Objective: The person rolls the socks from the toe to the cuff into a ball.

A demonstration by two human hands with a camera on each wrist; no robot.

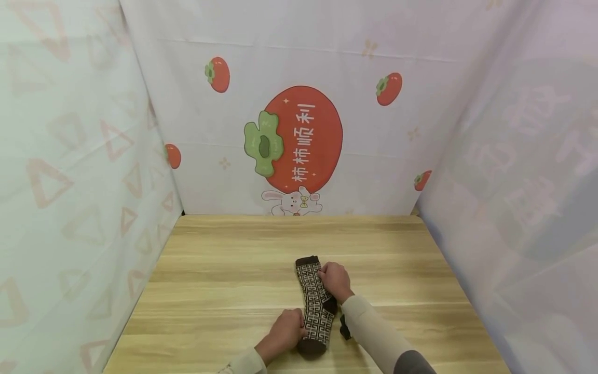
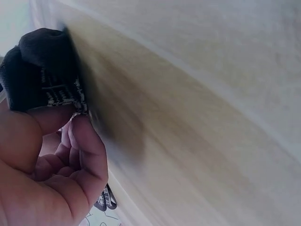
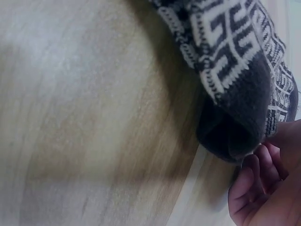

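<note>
A knitted sock [image 1: 310, 291] with a dark and pale geometric pattern lies lengthwise on the wooden table, its dark cuff away from me and its dark toe towards me. The left hand [image 1: 287, 328] pinches its left edge near the toe; in the left wrist view, thumb and fingertips [image 2: 84, 134] meet on the fabric. Higher up, the right hand [image 1: 336, 279] pinches the right edge of the leg, above the dark heel [image 1: 330, 305]. In the right wrist view the heel [image 3: 242, 101] bulges off the table, and the right fingers are partly hidden behind the knit.
The wooden table [image 1: 224, 270] reaches back to a white cloth wall [image 1: 187, 104] printed with persimmons and a rabbit. Patterned cloth also hangs at left and right. A small black object [image 1: 344, 328] shows beside the right forearm; its kind is unclear.
</note>
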